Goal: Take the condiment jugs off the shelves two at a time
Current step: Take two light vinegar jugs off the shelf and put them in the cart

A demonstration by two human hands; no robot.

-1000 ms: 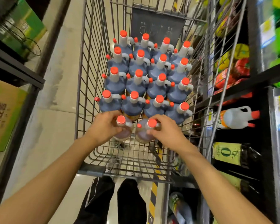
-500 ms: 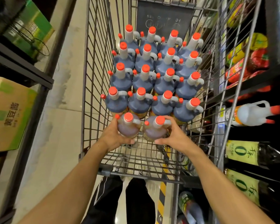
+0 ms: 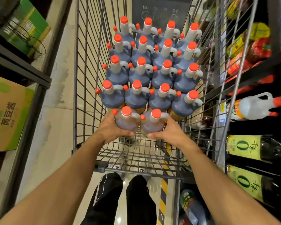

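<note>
Two brown condiment jugs with orange caps stand side by side inside the wire cart (image 3: 81, 88), just behind several rows of like jugs (image 3: 152, 65). My left hand (image 3: 111, 129) grips the left jug (image 3: 126, 122) round its body. My right hand (image 3: 170, 131) grips the right jug (image 3: 152, 125) the same way. Both jugs are upright and press against the nearest row. One more white jug (image 3: 253, 108) with orange caps lies on its side on the right shelf.
Dark bottles with green labels (image 3: 243, 147) lie on the lower right shelf, red and yellow packs (image 3: 250, 51) above. Cardboard boxes (image 3: 6, 111) sit on the left rack. The cart's near part is bare wire. My legs stand behind the cart.
Both hands slid the two jugs forward in the cart until they sit against the nearest row. My fingers have shifted from the tops to the sides of the jugs.
</note>
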